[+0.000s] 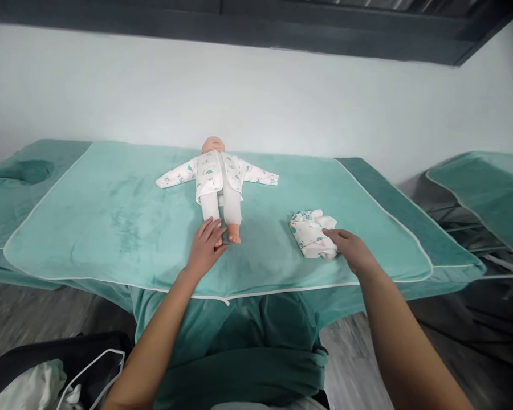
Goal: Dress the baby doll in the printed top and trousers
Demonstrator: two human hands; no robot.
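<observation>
Doll (pixel 209 173) lay face-up, leg (pixel 210 207) seemingly steadied by the left hand (pixel 203 249), its fingers parted, while the right hand (pixel 354 249) touched folded clothing (pixel 311 234), grip unclear.

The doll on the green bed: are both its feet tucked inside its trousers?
No, one bare foot of the doll sticks out below the white trouser leg.

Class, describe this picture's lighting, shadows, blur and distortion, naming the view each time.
Head view: soft, even light on the wall, without harsh glare; head view: floor dim, streaky, slightly blurred; head view: green cover seemingly stretched sideways, its near edge bowed.
</observation>
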